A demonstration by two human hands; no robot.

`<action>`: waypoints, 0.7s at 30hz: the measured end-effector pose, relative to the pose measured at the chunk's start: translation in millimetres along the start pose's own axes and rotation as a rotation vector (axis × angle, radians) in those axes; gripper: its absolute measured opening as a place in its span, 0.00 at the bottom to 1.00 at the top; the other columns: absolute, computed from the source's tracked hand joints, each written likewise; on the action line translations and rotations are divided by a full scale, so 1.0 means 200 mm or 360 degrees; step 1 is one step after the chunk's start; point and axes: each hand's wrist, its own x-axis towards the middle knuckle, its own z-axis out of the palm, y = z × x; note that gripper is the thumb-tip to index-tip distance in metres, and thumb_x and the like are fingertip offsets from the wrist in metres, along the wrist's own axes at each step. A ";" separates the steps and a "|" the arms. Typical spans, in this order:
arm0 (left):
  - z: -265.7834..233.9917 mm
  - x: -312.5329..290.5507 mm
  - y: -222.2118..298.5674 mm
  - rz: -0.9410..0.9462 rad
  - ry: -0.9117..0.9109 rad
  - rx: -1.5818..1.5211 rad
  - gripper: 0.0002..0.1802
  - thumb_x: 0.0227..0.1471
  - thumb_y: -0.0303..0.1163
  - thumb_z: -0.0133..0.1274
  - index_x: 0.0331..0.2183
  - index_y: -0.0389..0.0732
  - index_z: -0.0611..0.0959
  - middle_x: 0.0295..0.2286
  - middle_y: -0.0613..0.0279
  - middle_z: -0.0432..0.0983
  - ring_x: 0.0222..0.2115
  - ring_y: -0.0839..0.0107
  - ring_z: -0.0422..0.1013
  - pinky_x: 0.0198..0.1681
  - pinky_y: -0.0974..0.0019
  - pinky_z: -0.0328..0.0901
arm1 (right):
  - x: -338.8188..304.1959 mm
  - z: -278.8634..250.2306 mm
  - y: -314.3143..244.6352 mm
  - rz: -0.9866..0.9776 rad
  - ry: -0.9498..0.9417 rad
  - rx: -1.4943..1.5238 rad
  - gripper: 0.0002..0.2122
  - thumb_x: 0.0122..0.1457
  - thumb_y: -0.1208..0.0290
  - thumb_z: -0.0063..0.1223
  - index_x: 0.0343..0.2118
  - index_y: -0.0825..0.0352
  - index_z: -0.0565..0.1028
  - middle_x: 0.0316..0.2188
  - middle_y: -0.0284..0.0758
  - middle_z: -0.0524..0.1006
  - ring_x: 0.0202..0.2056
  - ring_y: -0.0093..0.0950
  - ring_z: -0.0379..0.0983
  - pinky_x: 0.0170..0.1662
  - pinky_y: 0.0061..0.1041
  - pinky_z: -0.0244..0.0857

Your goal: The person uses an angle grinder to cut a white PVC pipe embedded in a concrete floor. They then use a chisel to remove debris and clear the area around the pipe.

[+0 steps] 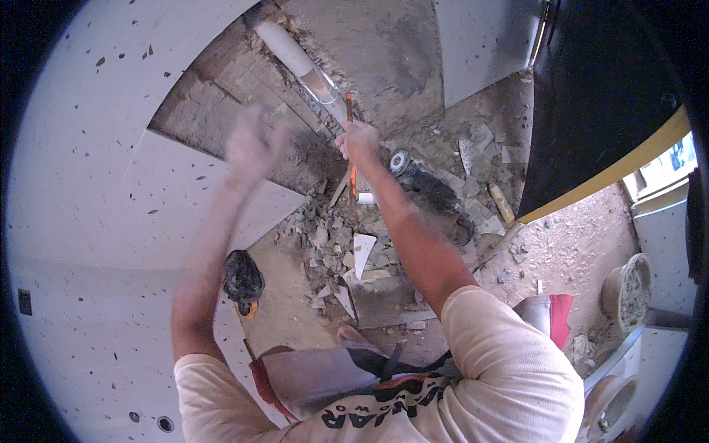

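Closest of all, a dusty pale shirt [517, 354] was seen. By the right hand [360, 142], an orange tool [353, 182] was gripped tight, next to the near end of a white pipe [295, 63] laid in dug-up ground [214, 88]. The left hand [251, 151] seemed spread and empty, but it was too blurred to be sure. If the tool slipped, the pipe could be cracked, or bare skin could be cut by sharp broken bits [363, 252].

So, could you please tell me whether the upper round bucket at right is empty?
Not empty: grey, lumpy material shows inside the bucket.
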 end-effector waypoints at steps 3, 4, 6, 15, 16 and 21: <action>-0.21 0.43 -0.26 0.0382 0.0364 0.0594 0.27 0.53 0.44 0.59 0.50 0.41 0.73 0.51 0.47 0.66 0.53 0.47 0.61 0.54 0.48 0.59 | 0.09 0.01 -0.01 0.0006 -0.0041 0.0143 0.09 0.63 0.70 0.45 0.39 0.70 0.74 0.14 0.37 0.74 0.10 0.22 0.65 0.11 0.24 0.55; -0.25 0.51 -0.32 0.0522 0.0499 0.0676 0.28 0.53 0.45 0.58 0.51 0.43 0.71 0.54 0.49 0.62 0.57 0.48 0.58 0.57 0.47 0.55 | 0.12 0.02 0.00 0.0001 -0.0060 0.0196 0.08 0.63 0.70 0.45 0.38 0.70 0.73 0.13 0.38 0.74 0.09 0.23 0.65 0.10 0.25 0.54; -0.27 0.59 -0.46 0.0558 0.0543 0.0875 0.30 0.53 0.49 0.57 0.53 0.45 0.69 0.57 0.53 0.59 0.60 0.51 0.54 0.57 0.46 0.51 | 0.12 0.07 0.00 0.0085 -0.0052 0.0110 0.12 0.63 0.69 0.45 0.44 0.71 0.73 0.15 0.36 0.74 0.10 0.21 0.64 0.12 0.24 0.55; -0.12 0.64 -0.64 0.0601 0.0785 0.1238 0.37 0.50 0.53 0.56 0.57 0.49 0.63 0.58 0.59 0.59 0.60 0.56 0.53 0.54 0.47 0.47 | 0.19 0.10 0.11 -0.0001 0.0057 -0.0068 0.11 0.64 0.70 0.43 0.43 0.70 0.73 0.14 0.35 0.73 0.10 0.21 0.64 0.12 0.23 0.55; -0.13 0.64 -0.63 0.0619 0.0799 0.1244 0.37 0.50 0.52 0.56 0.56 0.49 0.64 0.58 0.58 0.60 0.60 0.56 0.54 0.54 0.48 0.47 | 0.19 0.12 0.11 -0.0069 0.0087 -0.0160 0.10 0.64 0.70 0.42 0.41 0.70 0.73 0.13 0.35 0.73 0.09 0.21 0.64 0.12 0.23 0.55; -0.15 0.63 -0.65 0.0717 0.0805 0.1198 0.34 0.51 0.51 0.55 0.55 0.47 0.67 0.57 0.55 0.60 0.59 0.56 0.55 0.56 0.52 0.47 | 0.13 0.19 0.13 -0.0186 0.0145 -0.0092 0.08 0.62 0.73 0.40 0.31 0.71 0.70 0.12 0.37 0.71 0.15 0.31 0.73 0.20 0.31 0.66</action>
